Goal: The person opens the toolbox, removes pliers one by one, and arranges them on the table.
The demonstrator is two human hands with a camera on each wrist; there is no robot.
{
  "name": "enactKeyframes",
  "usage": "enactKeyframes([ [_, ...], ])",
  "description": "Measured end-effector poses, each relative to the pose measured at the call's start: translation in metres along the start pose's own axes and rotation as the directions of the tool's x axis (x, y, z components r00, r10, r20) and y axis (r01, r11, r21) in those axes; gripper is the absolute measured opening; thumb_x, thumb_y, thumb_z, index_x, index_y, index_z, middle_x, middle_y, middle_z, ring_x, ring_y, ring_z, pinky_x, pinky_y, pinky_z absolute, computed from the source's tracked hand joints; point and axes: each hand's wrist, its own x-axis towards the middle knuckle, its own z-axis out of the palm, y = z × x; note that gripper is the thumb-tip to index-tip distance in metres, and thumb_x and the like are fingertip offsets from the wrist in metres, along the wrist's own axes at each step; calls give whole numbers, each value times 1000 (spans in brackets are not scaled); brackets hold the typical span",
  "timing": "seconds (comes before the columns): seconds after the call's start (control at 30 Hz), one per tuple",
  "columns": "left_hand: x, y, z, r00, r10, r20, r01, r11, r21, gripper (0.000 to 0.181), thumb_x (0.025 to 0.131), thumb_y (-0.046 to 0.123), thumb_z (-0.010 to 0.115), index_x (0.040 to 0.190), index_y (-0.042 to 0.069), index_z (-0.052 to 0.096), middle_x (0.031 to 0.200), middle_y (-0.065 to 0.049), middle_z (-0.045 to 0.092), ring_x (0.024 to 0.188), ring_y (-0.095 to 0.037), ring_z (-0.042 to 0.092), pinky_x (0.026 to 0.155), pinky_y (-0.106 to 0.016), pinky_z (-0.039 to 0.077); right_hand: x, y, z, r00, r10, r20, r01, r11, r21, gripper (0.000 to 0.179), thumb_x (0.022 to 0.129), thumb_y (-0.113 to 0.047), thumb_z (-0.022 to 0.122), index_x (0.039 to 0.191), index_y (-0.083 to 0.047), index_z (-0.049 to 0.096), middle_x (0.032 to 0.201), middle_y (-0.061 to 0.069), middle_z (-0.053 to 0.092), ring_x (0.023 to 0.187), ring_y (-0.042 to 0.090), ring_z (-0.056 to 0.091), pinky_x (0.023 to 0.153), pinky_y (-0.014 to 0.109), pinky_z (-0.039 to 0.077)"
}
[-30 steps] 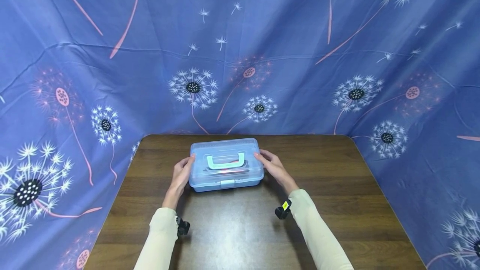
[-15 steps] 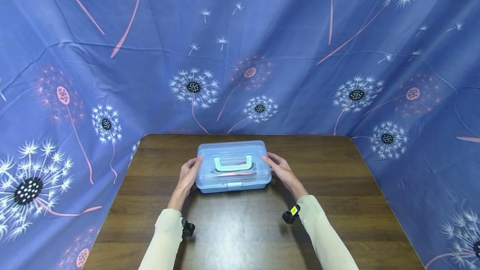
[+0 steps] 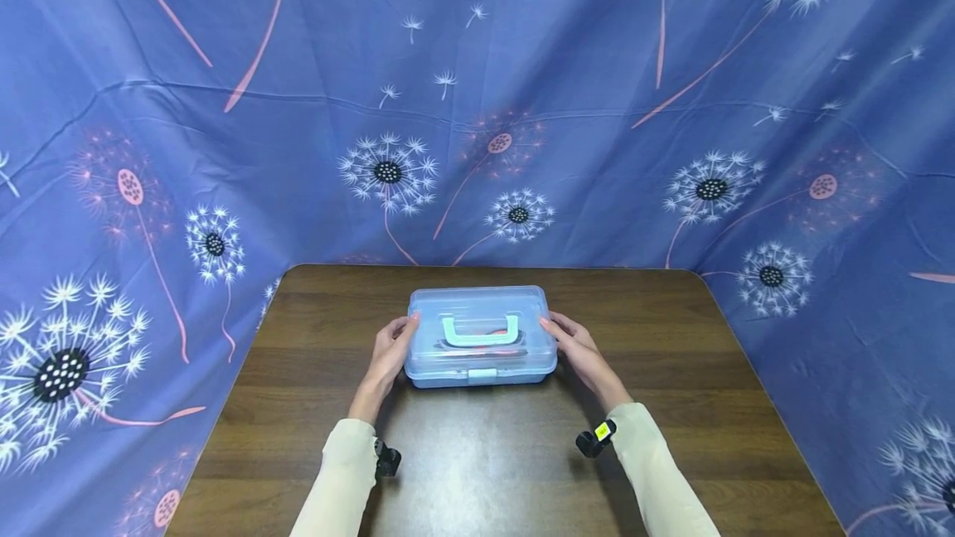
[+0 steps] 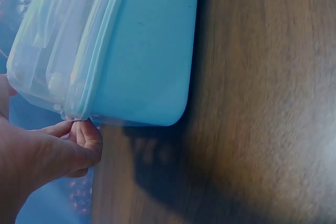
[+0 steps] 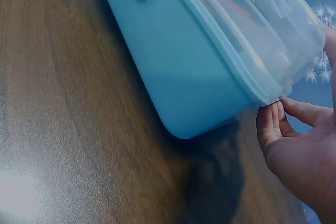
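A blue plastic storage box (image 3: 481,338) with a clear lid sits toward the back of the table, its lid closed. A pale folding handle (image 3: 481,338) lies on the lid, and a latch (image 3: 482,374) is at the front middle. Through the lid show some red and dark items, too blurred to name. My left hand (image 3: 390,352) grips the box's left end, thumb on the lid and fingers curled under the rim, as the left wrist view shows. At the opposite end my right hand (image 3: 588,359) holds the rim the same way, its fingertips beneath the ledge.
The brown wooden table (image 3: 709,404) has a back edge just behind the box. A blue dandelion-print cloth (image 3: 597,106) hangs behind the table and along both sides. Each wrist carries a small black camera, one being the left camera (image 3: 387,459).
The box has shifted to the right and slightly nearer, turning a little so its front edge lies straighter. Both hands have travelled with it, keeping their hold on its ends.
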Motion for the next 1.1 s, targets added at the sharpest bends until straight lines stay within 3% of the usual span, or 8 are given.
enactKeyframes([
  [0.13,-3,-1,7,1000,8,19,-8,1000,-17,71,103,45,60,144,-11,48,133,-29,57,123,-38,54,109,-50,41,-6,4,-6,1000,5,-4,-4,1000,31,75,103,-43,61,156,2,35,158,23,39,139,31,43,115,46,36],
  [0.4,-11,-2,19,999,19,31,-18,999,-32,68,102,43,61,142,-11,50,133,-27,58,122,-36,55,107,-49,42,-17,11,-15,1000,9,-16,-7,992,130,74,104,-35,60,157,7,28,156,25,39,130,22,50,97,23,48],
  [0.57,-16,-2,22,999,20,34,-18,999,-45,68,102,44,62,142,-10,51,133,-24,59,119,-33,55,106,-47,43,-25,14,-16,1000,12,-19,-8,988,154,79,105,-37,59,158,9,23,158,27,35,131,21,50,100,25,47],
  [0.7,-19,-3,25,999,23,42,-21,998,-54,70,102,45,62,143,-10,49,136,-25,58,122,-34,55,107,-47,43,-31,16,-17,1000,8,-26,-3,984,176,79,105,-37,58,158,9,22,157,28,36,121,16,57,99,27,48],
  [1.1,-31,-5,29,999,20,47,-17,998,-58,71,102,45,61,144,-10,48,138,-27,57,124,-36,55,108,-50,43,-45,22,-19,999,18,-50,-7,975,220,73,105,-32,58,157,8,25,152,28,41,111,12,62,92,24,51],
])
